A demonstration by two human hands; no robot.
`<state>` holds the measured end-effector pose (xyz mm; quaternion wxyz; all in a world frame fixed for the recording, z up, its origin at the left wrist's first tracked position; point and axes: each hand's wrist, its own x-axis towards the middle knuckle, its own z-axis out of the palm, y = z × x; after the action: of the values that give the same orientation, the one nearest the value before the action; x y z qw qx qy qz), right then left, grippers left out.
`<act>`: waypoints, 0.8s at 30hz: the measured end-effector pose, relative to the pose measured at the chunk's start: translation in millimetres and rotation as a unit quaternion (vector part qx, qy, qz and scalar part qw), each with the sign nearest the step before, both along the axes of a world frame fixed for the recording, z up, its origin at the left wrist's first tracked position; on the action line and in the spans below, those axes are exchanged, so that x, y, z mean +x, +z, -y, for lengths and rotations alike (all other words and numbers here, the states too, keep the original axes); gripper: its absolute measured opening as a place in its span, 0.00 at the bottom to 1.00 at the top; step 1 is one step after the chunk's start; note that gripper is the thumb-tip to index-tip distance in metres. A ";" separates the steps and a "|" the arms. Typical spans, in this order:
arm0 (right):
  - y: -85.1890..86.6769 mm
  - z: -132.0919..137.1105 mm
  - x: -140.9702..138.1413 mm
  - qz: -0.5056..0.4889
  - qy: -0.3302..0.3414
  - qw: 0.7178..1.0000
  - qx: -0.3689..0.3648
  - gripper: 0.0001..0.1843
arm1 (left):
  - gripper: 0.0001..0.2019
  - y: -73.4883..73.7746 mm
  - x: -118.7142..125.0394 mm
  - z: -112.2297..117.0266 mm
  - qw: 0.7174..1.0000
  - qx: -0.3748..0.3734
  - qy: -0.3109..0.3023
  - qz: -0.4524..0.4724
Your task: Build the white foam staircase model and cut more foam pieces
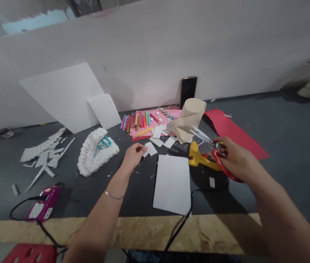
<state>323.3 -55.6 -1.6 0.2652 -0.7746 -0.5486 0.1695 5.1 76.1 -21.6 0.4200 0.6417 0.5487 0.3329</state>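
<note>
In my right hand [235, 157] is a pair of scissors [202, 136] with red handles, its blades pointing left and slightly apart. My left hand [134, 157] pinches a small white foam board piece [150, 149] at the edge of a scatter of similar white pieces [169, 142]. Below the scissors lies a yellow hot glue gun [197, 155]. Between my hands sits a larger white board [172, 184], flat on the dark table. A white, bumpy arch-shaped model [97, 153] with teal struts stands to the left of my left hand.
Several colored markers [137, 121] rest on pink paper. A beige roll [194, 111] stands before a propped phone [188, 91]. Red paper [234, 133] lies right. White scraps [45, 155] and a purple device [45, 204] are left. A black cable [192, 199] crosses the front edge.
</note>
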 end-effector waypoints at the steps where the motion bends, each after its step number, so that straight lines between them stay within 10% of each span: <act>1: 0.2 -2.1 -2.8 -0.008 0.000 1.000 -0.002 0.22 | 0.07 0.8 2.8 -4.6 1.000 0.010 -0.011 -0.017; 6: -1.3 -4.9 -11.9 -0.113 0.026 0.993 0.030 0.23 | 0.10 9.1 18.7 -17.2 0.991 0.047 -0.075 -0.097; 12: 15.1 -0.2 -37.7 -0.380 0.098 0.916 0.079 0.23 | 0.07 7.8 14.5 -12.2 0.990 0.036 -0.059 -0.125; 18: 17.3 -3.2 -64.3 -0.454 0.165 0.870 0.100 0.23 | 0.13 2.8 14.7 14.7 0.993 0.001 0.065 0.101; 24: 4.9 -4.8 -80.3 -0.490 0.173 0.852 0.067 0.29 | 0.13 17.3 8.2 23.6 0.968 0.115 0.192 0.111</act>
<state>243.0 -50.8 3.4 0.5174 -0.4636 -0.4828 0.5331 13.3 52.5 -4.2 0.3298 0.5274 0.5692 0.5377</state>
